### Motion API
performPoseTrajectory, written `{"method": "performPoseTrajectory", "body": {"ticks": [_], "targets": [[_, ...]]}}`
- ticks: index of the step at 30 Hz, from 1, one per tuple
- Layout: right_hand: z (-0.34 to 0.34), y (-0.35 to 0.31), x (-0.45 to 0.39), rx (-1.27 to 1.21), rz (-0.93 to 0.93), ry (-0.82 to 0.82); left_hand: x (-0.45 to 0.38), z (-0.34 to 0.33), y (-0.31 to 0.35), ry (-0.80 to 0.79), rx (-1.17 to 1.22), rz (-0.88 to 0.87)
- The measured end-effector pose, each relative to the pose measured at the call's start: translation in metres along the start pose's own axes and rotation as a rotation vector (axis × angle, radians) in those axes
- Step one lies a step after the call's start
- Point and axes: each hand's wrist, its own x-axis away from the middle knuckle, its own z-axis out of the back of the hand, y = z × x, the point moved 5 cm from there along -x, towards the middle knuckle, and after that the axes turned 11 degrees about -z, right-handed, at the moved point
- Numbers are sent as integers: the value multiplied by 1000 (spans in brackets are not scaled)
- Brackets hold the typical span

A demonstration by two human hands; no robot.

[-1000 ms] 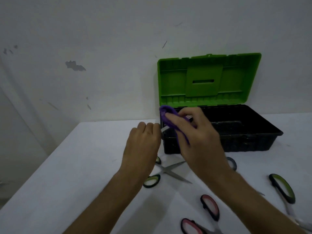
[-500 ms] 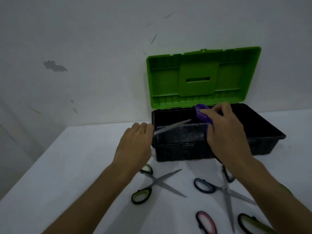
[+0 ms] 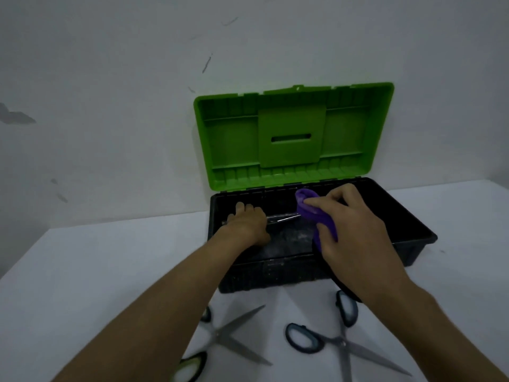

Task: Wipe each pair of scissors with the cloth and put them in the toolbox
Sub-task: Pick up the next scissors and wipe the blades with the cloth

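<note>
The left hand (image 3: 248, 223) is down inside the toolbox (image 3: 413, 224), fingers closed around the handle end of a pair of scissors (image 3: 283, 218), while the right hand (image 3: 355, 232) hovers over the box's middle with the purple cloth (image 3: 311, 208) bunched in its grip. The scissors' long axis runs pretty much sideways, handles under the left hand and the closed blades pointing toward the right hand, tips just about at the cloth. Honestly the risk looks like those tips snagging the cloth or poking the right fingers if either hand shifts inward. Nearer the person than both hands, two more open pairs lie on the table (image 3: 82, 271) waiting, so plenty remains.
</note>
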Motion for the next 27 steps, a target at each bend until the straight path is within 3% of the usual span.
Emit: {"method": "performPoseTrajectory", "body": {"ticks": [2, 4, 8, 10, 12, 15, 20, 27], "targets": [[2, 5, 2, -7, -13, -14, -3, -8, -1, -44, 49, 9], [4, 9, 4, -19, -21, -18, 2, -5, -1, 49, 98, -36], [9, 8, 7, -31, -2, -4, 52, 22, -4, 681, 281, -203], [14, 2, 10, -50, 28, 11, 90, 30, -6, 860, 245, -225], [19, -9, 17, -73, 82, 27, 129, 29, -9, 920, 206, -208], [21, -27, 32, -115, 169, 16, 178, 9, -19, 816, 244, -110], [1, -35, 59, -164, 168, -43, 225, -59, -33, 345, 234, 52], [-12, -31, 91, -325, 145, -95, 240, -87, -32, 239, 231, 128]]}}
